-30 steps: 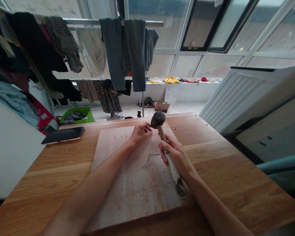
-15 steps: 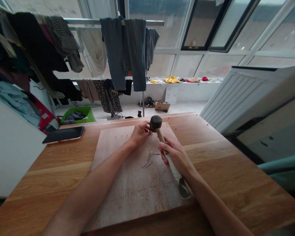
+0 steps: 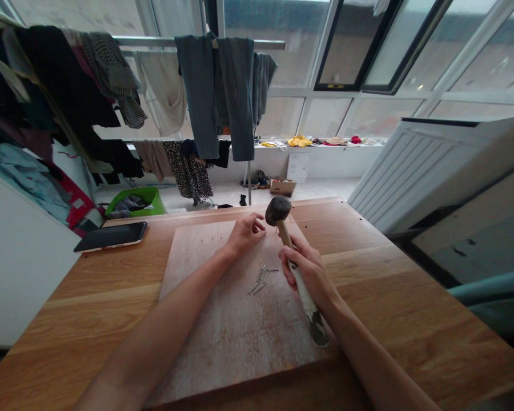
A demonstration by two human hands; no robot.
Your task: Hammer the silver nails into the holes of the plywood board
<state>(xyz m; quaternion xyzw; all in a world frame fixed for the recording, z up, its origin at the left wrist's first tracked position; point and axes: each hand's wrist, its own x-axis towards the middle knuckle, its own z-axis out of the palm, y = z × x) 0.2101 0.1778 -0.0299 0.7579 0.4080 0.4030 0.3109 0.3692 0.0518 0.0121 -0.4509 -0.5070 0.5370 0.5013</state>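
My right hand [image 3: 305, 269] grips the wooden handle of a hammer [image 3: 292, 264], whose dark head [image 3: 277, 210] is raised above the far edge of a pale wooden board [image 3: 214, 319]. My left hand [image 3: 245, 232] rests on the board near that edge, fingers pinched together just left of the hammer head; what they pinch is too small to make out. Several loose nails [image 3: 260, 278] lie on the board between my hands.
The board lies on a wooden table [image 3: 411, 308]. A dark phone [image 3: 110, 235] sits at the table's far left. Beyond the table are a clothes rack with hanging garments [image 3: 214, 91], a green basket [image 3: 133, 201] on the floor, and a white panel [image 3: 415, 165] at the right.
The hammer head dropped toward my left fingers half a second ago and has now risen again. My left hand has stayed in place on the board.
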